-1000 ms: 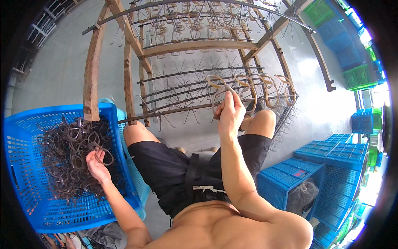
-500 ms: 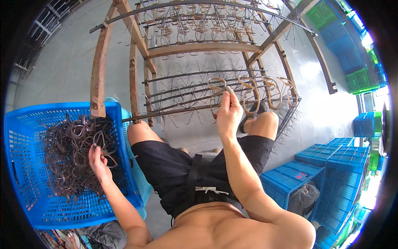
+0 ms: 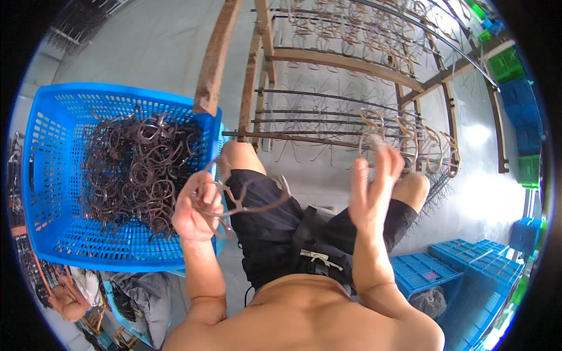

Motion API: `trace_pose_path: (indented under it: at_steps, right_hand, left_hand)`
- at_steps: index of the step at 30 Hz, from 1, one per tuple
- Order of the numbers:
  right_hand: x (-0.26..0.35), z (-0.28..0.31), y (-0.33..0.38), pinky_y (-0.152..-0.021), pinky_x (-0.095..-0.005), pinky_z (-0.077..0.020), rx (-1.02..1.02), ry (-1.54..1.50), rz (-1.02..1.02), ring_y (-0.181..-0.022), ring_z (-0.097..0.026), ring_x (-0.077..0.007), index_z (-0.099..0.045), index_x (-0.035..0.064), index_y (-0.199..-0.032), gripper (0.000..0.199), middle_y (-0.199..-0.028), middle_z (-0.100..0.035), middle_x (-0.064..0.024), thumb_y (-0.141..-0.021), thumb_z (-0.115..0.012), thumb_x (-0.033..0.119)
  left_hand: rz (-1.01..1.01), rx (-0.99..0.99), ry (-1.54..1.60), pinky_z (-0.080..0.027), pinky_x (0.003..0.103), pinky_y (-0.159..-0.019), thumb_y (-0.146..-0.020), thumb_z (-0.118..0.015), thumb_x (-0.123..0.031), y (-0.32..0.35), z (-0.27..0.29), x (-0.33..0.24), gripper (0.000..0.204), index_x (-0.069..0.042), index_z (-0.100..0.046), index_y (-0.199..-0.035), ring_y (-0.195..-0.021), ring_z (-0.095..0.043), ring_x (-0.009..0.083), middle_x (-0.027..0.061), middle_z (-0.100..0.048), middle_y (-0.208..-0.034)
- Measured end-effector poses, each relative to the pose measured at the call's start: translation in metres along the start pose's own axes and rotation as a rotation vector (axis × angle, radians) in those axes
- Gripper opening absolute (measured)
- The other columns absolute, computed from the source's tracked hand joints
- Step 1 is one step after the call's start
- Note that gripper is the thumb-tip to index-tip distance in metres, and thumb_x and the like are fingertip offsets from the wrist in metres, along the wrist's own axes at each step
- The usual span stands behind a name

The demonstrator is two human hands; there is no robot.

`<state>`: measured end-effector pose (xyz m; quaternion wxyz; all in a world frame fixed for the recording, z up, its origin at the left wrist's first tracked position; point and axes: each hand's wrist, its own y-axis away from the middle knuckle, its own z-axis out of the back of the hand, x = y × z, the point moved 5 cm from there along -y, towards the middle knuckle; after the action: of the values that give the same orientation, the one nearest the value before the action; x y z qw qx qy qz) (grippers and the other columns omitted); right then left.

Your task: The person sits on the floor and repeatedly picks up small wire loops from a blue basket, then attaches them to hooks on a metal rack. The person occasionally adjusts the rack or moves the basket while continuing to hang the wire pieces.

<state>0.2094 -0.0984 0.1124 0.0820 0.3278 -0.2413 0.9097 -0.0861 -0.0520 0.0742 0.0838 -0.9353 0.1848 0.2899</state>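
1. Clearly, with twelve o'clock at the top edge of the view, the left hand [image 3: 198,205] lies between eight and nine, its fingers curled narrow around a dark brown spectacle frame [image 3: 260,209].
2. One rounded rim of that frame sticks out toward three o'clock from the hand, passing in front of the black shorts [image 3: 266,202] at the left thigh. More curved pieces cross the fingers; motion blurs them, so they could be the other rim or a second frame.
3. Over at three o'clock is the right hand [image 3: 374,187], palm up and raised, with the thumb standing wide of the other fingers. The fingertips are blurred, and I cannot tell whether they touch the tan frame [image 3: 370,117] just beyond them at two o'clock.
4. Further tan frames [image 3: 433,149] hang in a short row between two and three, beside that one.
5. Toward one o'clock stands a wooden rack [image 3: 345,64], crossed by dark metal rods [image 3: 293,137] with bent wires; many more frames hang in its upper part.
6. At nine o'clock, a blue basket [image 3: 126,88] holds a tangled heap of dark frames [image 3: 140,169], just beside the left hand.
7. Blue crates [image 3: 424,272] sit near four, and grey cloth [image 3: 152,298] lies between seven and eight.
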Motion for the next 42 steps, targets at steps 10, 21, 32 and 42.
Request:
trace_pose_path:
  at_steps: [10,21,32,42]
  right_hand:
    - [0.014,-0.029,0.034,-0.083,-0.0398,-0.0409,0.246,-0.207,0.573,-0.076,-0.052,-0.0206,-0.061,0.0133,-0.099,0.032,-0.075,-0.046,-0.0022,-0.072,-0.068,0.03]
    - [-0.051,-0.053,0.017,-0.05,-0.0194,-0.039,-0.326,-0.669,-0.468,-0.057,-0.043,-0.0025,-0.058,-0.0011,-0.11,0.022,-0.068,-0.054,0.0002,-0.089,-0.055,0.005]
    - [-0.045,-0.097,-0.011,-0.039,-0.0207,-0.0387,-0.402,-0.951,-0.789,-0.042,-0.05,-0.0074,-0.051,-0.0011,-0.107,0.022,-0.061,-0.052,-0.0011,-0.094,-0.046,0.016]
    - [-0.039,-0.105,-0.013,-0.034,-0.0217,-0.0338,-0.548,-0.871,-0.817,-0.036,-0.044,-0.0076,-0.046,0.0055,-0.098,0.018,-0.049,-0.047,-0.0005,-0.096,-0.044,0.023]
  left_hand:
    - [0.392,-0.394,0.031,-0.033,0.015,-0.042,-0.095,-0.046,-0.026,-0.007,-0.036,0.074,0.036,-0.002,-0.047,-0.121,-0.057,-0.041,0.0027,0.0019,-0.052,-0.083]
    - [-0.081,-0.298,-0.778,-0.036,0.016,-0.046,-0.079,-0.06,0.001,0.019,-0.041,0.097,0.041,-0.003,-0.044,-0.117,-0.06,-0.044,0.0053,0.0043,-0.054,-0.088]
    - [0.024,-0.447,-0.57,-0.034,0.016,-0.048,-0.083,-0.058,-0.003,0.004,-0.01,0.068,0.031,-0.003,-0.05,-0.113,-0.058,-0.043,0.0042,0.0045,-0.055,-0.091]
    - [0.051,-0.409,-0.496,-0.037,0.017,-0.051,-0.082,-0.061,0.0,-0.009,-0.007,0.069,0.029,-0.004,-0.052,-0.109,-0.066,-0.048,0.0042,0.0034,-0.056,-0.09]
